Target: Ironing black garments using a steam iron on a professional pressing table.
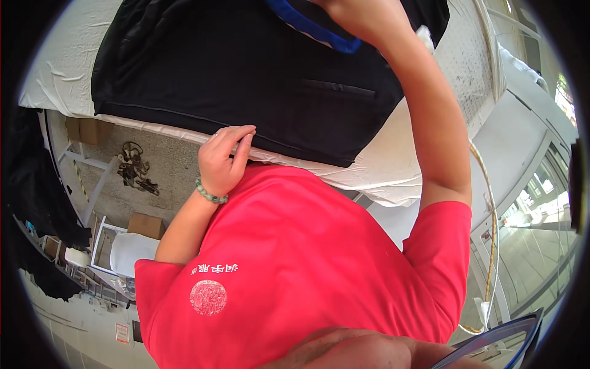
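A black garment (246,67) lies spread over a white-covered table (393,147), its lower edge near me. A narrow straight slit or pocket line (338,89) shows on its right part. My left hand (222,161), with a green bead bracelet (210,194) at the wrist, is closed at the garment's near edge, thumb and forefinger meeting on the hem. My right arm reaches across to the far side. My right hand (353,15) is over the garment beside a curved blue band (313,31); its fingers are cut off by the picture's upper edge.
A cord or hose (491,234) hangs down at the table's right side. Below the table on the left are a cardboard box (89,130), a dark tangled heap (136,169) on the floor and a white metal frame (98,184). Black cloth (37,178) hangs at far left.
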The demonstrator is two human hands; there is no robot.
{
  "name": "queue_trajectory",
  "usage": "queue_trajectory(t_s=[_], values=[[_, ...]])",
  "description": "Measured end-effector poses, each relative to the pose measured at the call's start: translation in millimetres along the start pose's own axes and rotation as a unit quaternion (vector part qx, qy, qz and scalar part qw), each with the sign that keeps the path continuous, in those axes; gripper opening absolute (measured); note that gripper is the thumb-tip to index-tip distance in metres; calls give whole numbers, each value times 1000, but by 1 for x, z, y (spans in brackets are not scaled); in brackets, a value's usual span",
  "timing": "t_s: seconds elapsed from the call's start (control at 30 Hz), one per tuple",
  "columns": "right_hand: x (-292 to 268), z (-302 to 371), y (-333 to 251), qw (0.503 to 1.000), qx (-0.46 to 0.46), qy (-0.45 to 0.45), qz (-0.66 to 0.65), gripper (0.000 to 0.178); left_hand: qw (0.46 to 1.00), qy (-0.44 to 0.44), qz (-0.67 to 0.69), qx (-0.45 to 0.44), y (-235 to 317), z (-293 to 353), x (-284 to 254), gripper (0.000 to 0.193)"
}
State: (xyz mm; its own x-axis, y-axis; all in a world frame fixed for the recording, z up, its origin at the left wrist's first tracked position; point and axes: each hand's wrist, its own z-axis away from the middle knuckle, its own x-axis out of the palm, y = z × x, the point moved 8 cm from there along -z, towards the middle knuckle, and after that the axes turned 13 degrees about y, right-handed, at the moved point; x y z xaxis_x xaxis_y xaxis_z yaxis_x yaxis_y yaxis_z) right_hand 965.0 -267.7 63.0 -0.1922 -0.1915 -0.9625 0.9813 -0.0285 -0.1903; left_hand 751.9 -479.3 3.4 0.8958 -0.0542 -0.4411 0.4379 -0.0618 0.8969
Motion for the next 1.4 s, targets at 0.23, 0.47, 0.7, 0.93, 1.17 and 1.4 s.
queue_trajectory(t_s=[0.23,0.47,0.7,0.93,1.17,1.4], values=[[-9,18,4,990,-26,131,-41,31,997,41,31,-50,-15,-6,-23,13],[33,119,68,996,-86,-10,33,46,991,56,47,-108,-36,-17,-18,13],[61,159,57,991,-115,-61,10,43,980,41,99,-168,-33,-7,10,15],[61,166,74,996,-82,-33,28,46,999,12,-22,-27,-11,-22,25,20],[25,210,225,959,248,43,-133,60,959,61,-227,155,12,-62,74,71],[20,276,326,916,357,154,103,53,937,88,-305,144,-10,-67,107,92]])
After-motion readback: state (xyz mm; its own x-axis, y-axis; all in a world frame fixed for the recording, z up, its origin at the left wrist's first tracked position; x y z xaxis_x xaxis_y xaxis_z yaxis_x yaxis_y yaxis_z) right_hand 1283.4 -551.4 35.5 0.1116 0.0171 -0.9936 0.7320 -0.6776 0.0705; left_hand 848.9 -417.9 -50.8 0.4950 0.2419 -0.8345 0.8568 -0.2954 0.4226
